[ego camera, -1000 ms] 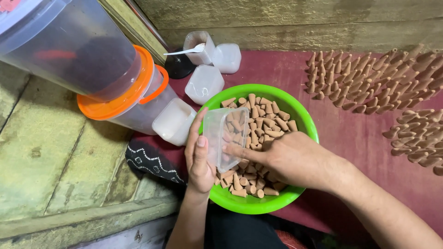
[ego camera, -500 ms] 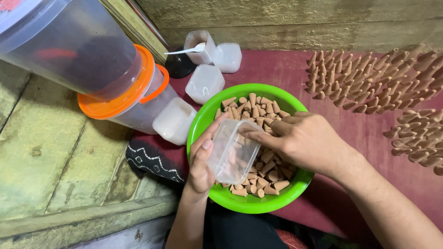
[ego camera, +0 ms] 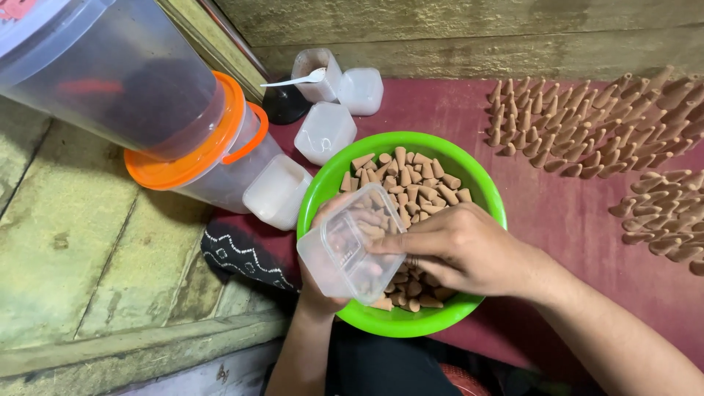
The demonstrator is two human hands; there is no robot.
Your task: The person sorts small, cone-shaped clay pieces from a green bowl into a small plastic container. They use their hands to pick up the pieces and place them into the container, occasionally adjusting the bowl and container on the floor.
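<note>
We note a dark red cloth (ego camera: 557, 213) covering the work surface, with weathered green boards (ego camera: 95, 249) to its left. Largest items: a clear lidded bin (ego camera: 110, 73) leaning over a clear bucket with an orange rim (ego camera: 198, 165) at upper left. Right of centre, rows of brown cones (ego camera: 594, 125) stand upright on the cloth, a second batch (ego camera: 667, 213) below them. A bright green bowl (ego camera: 480, 187) sits at centre, partly filled with loose cones (ego camera: 411, 183).

Left hand (ego camera: 319, 290) is closed around a small clear plastic container (ego camera: 345, 257), cupping it from beneath and holding it tilted over the bowl's near-left rim (a few cones visible inside). Right hand (ego camera: 462, 249) lies over the bowl, fingertips pinched together at the container's mouth; we cannot tell what they hold.

Small empty containers (ego camera: 326, 132) lie beside the bucket; one (ego camera: 315, 73) holds a white spoon (ego camera: 293, 79).
</note>
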